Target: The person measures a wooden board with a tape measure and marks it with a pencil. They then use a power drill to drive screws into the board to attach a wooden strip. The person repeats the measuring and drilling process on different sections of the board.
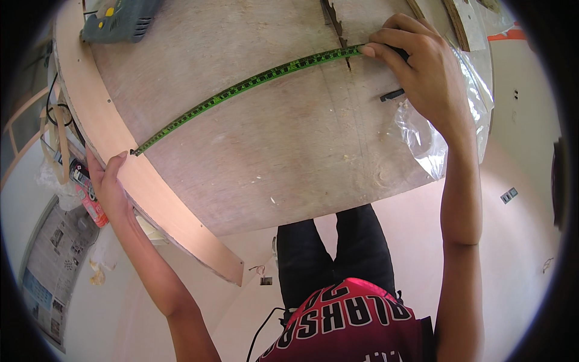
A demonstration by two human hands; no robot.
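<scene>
Green tape measure (241, 90) lies stretched across our plywood sheet (271, 157) | left hand (108, 181) pinches its hook at the left edge, right hand (416, 66) pins the case near the far edge | we judge the hook may slip | jigsaw (117, 21) at far-left corner, plastic bag (440, 120) at right edge.

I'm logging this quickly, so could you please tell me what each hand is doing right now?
Left hand: closed, pinning the green tape measure end at the plywood sheet edge.
Right hand: closed on the tape measure's far end.
</scene>
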